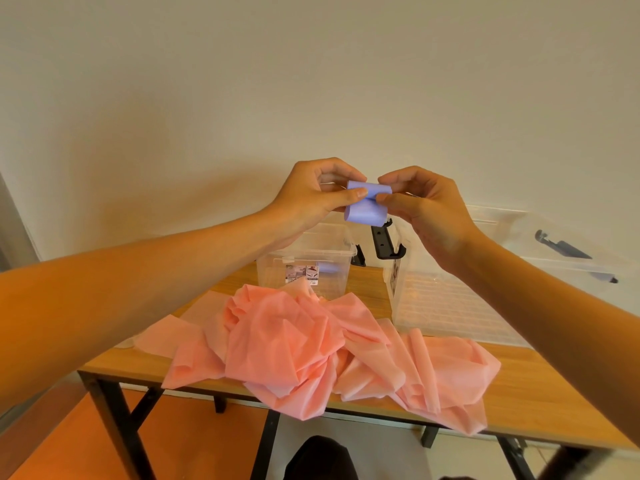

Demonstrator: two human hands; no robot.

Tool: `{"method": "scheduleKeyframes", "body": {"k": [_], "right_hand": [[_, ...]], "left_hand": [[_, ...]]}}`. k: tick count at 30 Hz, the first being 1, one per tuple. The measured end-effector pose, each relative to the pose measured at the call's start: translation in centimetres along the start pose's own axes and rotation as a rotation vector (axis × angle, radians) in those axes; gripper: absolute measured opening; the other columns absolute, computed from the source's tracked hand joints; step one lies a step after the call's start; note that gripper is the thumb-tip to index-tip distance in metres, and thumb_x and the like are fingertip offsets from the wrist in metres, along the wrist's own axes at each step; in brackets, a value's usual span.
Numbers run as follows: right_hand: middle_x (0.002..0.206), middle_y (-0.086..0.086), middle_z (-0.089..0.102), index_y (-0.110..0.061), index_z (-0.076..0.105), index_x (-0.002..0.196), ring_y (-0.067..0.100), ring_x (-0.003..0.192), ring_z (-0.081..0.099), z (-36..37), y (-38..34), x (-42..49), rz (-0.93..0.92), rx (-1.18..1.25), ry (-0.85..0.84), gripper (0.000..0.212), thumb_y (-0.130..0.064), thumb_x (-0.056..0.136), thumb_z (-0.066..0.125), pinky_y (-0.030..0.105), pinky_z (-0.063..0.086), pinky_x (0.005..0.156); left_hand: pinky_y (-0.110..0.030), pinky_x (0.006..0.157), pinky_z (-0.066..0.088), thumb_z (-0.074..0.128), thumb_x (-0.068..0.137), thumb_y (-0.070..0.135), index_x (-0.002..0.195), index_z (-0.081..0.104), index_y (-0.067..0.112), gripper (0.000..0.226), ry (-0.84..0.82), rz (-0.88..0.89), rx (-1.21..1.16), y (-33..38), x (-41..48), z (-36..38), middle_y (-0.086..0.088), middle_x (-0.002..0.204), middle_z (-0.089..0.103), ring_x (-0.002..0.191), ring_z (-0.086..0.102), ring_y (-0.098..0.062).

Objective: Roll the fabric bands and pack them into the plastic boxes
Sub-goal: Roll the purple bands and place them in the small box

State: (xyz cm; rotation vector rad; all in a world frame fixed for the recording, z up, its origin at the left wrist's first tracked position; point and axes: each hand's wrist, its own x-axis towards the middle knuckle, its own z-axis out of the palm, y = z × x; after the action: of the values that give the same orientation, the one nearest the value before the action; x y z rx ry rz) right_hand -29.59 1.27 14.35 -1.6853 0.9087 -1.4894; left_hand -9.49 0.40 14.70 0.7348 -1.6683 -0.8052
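A purple fabric band (366, 210), nearly rolled up, hangs in the air above the boxes. My left hand (313, 195) pinches its left side and my right hand (424, 206) pinches its right side. Below them a small clear plastic box (306, 261) stands open on the wooden table (540, 400); something purple shows inside it. A larger clear plastic box (446, 306) with a black latch stands to its right. A heap of loose pink fabric bands (311, 348) lies crumpled at the table's front.
A clear lid (554, 244) with a grey latch leans behind the larger box by the wall. The pink heap hangs over the table's front edge. The table has black legs, and an orange floor shows at the lower left.
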Motion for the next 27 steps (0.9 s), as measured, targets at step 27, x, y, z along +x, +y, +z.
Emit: {"method": "scheduleKeyframes", "body": {"k": [27], "right_hand": [[0.106,0.019,0.074,0.000,0.073,0.107,0.030,0.100,0.072,0.24,-0.48,-0.05,0.097,-0.043,-0.075,0.017,-0.009,0.093,0.071,0.032,0.059,0.089]], "left_hand": [[-0.026,0.080,0.058,0.073,0.085,-0.005,0.104,0.073,0.006,0.021,-0.031,0.016,0.031,0.09,-0.22,-0.12,-0.010,0.103,0.074,0.094,0.073,-0.020]]}}
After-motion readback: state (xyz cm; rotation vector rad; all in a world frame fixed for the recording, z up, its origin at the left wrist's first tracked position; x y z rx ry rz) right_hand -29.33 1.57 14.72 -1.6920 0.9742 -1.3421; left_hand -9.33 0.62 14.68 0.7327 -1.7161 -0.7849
